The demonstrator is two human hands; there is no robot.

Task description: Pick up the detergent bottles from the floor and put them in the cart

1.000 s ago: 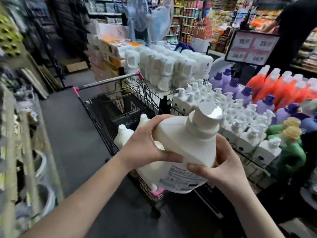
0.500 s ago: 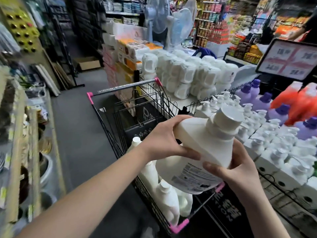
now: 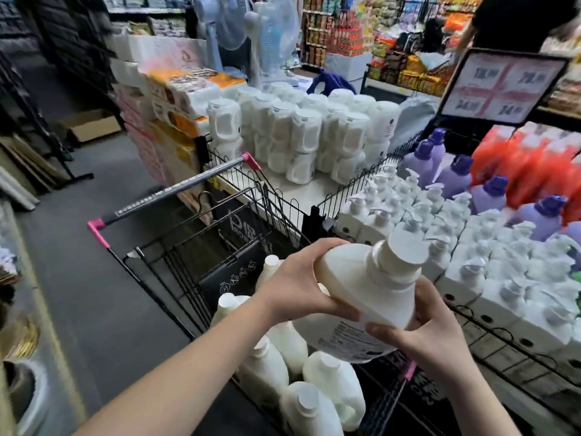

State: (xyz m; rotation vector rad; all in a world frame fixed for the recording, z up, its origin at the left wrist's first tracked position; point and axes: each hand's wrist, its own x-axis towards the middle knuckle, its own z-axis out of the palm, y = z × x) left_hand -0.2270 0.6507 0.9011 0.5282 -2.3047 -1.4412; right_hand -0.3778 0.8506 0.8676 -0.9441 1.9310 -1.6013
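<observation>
Left grip, right grip clasp bottle.

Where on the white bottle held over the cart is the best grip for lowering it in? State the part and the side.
Grip the held bottle by its broad shoulder, below the cap, from both sides: left hand over the upper left, right hand cupping underneath. The body is wide and smooth and lies tilted, cap up and to the right, so one hand would likely slip.
</observation>
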